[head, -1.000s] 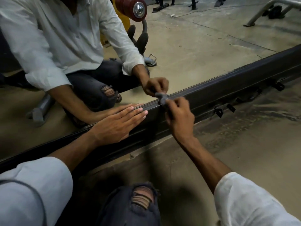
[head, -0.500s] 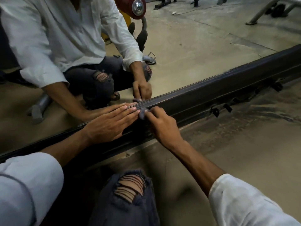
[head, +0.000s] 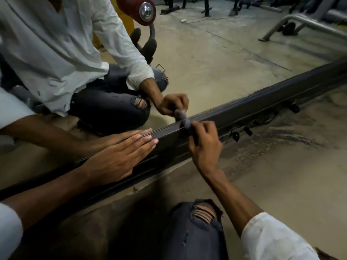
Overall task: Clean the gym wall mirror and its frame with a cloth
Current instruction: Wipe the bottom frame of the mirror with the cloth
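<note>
Right-hand fingers are curled in tight, pinching a small bunched-up grey cloth between thumb and fingertips, so that hand is closed around the wad, not spread at all. The cloth is pressed right on the top edge of the frame, exactly where the dark rail meets the glass. The right hand sits over the frame's front face. Its forearm runs back off the frame to a rolled white sleeve.

Left fingers are straight and held together, gripping nothing. The tips lie on the frame's top edge, a bit along the rail from the cloth and clearly apart from it. The left hand lies palm-down, flat on the frame's front face.

The frame itself is a long dark bar running diagonally, low by the floor. Behind it is the mirror, which shows the person's reflection in a white shirt and ripped dark jeans. It also shows a red roller pad from a gym machine and some grey tube legs. Under the frame, further along from the cloth, a few small black clips hang down. On the near side of the frame there's a dusty concrete floor and a knee in ripped dark jeans.
</note>
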